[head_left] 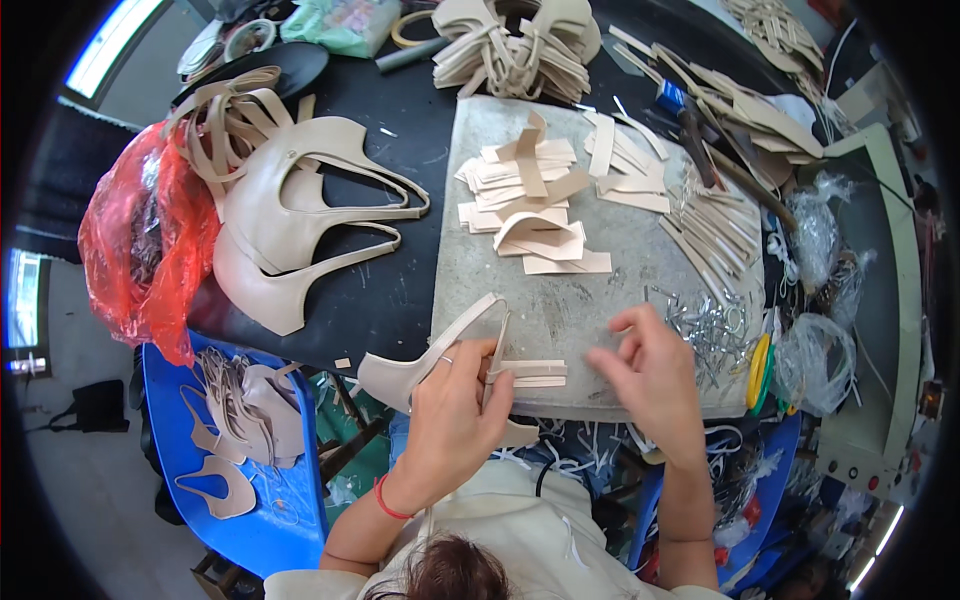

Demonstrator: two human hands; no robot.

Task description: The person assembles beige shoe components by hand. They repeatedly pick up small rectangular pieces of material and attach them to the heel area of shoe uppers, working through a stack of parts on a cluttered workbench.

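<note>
Black desk point(380, 290) carries a grey stone slab point(590, 300) strewn with beige leather strips. At its near edge the left hand point(455, 415) grips a beige leather shoe upper point(425, 365); the right hand point(650, 375) hovers, fingers curled, perhaps pinching something small.

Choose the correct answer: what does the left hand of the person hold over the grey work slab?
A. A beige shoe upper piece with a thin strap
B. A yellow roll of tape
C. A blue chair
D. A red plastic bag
A. The left hand grips a beige shoe upper piece whose thin strap loops up over the edge of the grey slab; the red plastic bag lies far off at the left of the table, untouched.
</note>
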